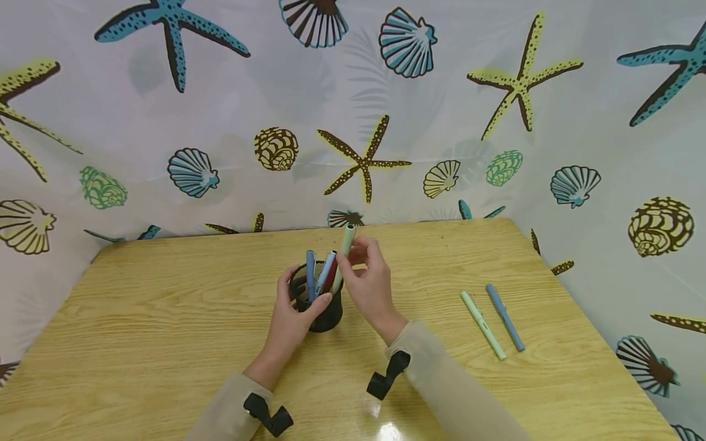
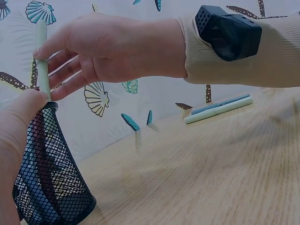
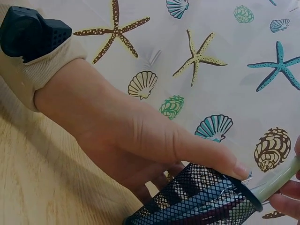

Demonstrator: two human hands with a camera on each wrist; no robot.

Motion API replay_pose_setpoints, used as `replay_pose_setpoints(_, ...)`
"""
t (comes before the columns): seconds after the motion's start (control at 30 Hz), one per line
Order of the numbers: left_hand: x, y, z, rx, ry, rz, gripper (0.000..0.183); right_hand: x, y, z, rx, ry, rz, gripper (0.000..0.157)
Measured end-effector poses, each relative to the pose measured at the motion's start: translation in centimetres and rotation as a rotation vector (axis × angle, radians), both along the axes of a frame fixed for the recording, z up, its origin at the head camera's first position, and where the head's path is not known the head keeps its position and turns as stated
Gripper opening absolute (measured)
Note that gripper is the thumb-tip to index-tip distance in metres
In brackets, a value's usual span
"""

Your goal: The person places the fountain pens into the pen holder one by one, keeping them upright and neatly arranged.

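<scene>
A black mesh pen cup (image 1: 329,320) stands on the wooden table, and my left hand (image 1: 294,321) grips it round the side, thumb near the rim. In the cup are a blue pen (image 1: 311,269), a light blue pen (image 1: 328,269) and a dark red pen (image 1: 331,280). My right hand (image 1: 368,285) pinches a light green pen (image 1: 347,240) between thumb and fingers; its lower end is inside the cup. The left wrist view shows this green pen (image 2: 42,75) rising upright above the rim. Mesh partly hides the pens' lower parts in the right wrist view.
On the right side of the table (image 1: 165,343) lie another light green pen (image 1: 483,324) and a blue pen (image 1: 505,317), side by side. Behind the table hangs a white cloth (image 1: 231,110) printed with shells and starfish. Both wrists wear a black camera mount (image 1: 388,375).
</scene>
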State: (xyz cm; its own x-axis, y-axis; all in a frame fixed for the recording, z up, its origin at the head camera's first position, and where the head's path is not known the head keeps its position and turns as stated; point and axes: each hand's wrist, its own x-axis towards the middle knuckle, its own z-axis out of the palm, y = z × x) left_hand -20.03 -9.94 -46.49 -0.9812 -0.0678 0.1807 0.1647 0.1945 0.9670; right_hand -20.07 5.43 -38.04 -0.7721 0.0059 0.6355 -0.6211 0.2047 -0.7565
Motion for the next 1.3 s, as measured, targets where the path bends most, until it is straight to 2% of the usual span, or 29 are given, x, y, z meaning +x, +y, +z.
replay_pose_setpoints(0.3,-0.1,0.0,-0.1,-0.012,-0.001,-0.007,0.079,0.2,0.1,-0.4,0.04,-0.079,-0.006,0.025)
replay_pose_setpoints(0.53,0.0,0.2,0.0,-0.018,-0.004,-0.002,0.078,-2.0,0.3,-3.7,0.061,-0.136,0.015,0.032)
replay_pose_setpoints(0.73,0.1,0.2,-0.1,-0.017,-0.011,0.003,0.077,-2.5,0.7,-4.8,0.078,-0.118,0.011,0.031)
replay_pose_setpoints(1.03,0.0,0.1,-0.2,-0.019,-0.005,0.001,0.078,-2.6,1.0,-4.9,0.115,-0.088,-0.041,0.031)
replay_pose_setpoints(1.3,0.0,0.1,-0.1,-0.011,-0.01,0.002,0.078,-2.5,1.4,-4.9,0.122,-0.097,-0.043,0.029)
